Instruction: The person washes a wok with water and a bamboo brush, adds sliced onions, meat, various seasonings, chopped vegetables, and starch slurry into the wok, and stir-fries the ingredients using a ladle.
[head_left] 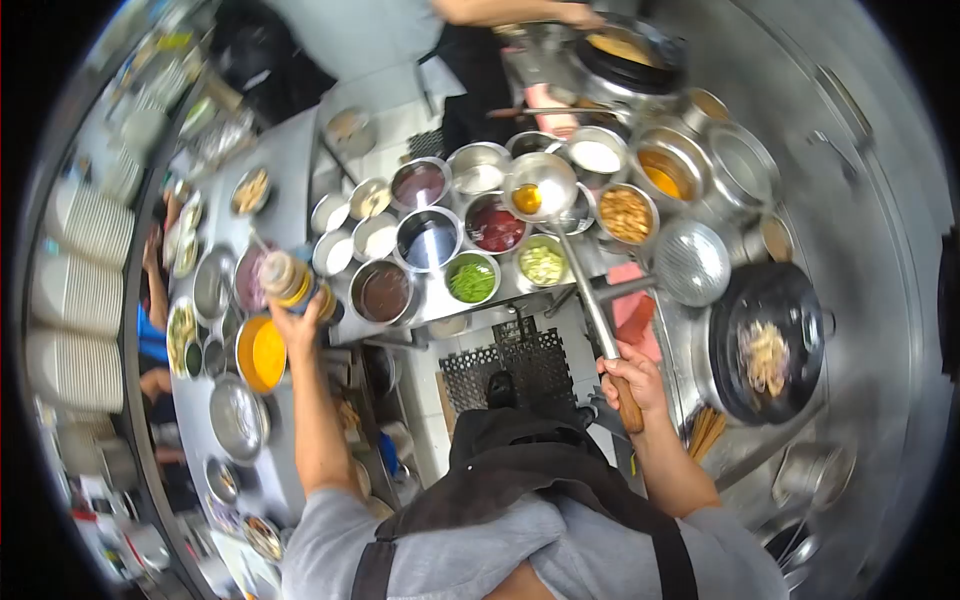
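While the right hand (635, 383) is clenched around the wooden handle of a long ladle (590, 290), the left hand (298, 328) is wrapped about a yellow-labelled bottle (288, 282), near a bowl of orange-yellow liquid (243, 352). The ladle's cup, holding something yellow-orange, hangs over the crowded metal bowls and partly hides those behind it. Chopped greens (472, 279) fill one bowl. To the right, a perforated strainer (692, 262) lies between the ladle and a black wok (735, 310) containing pale food (764, 358).
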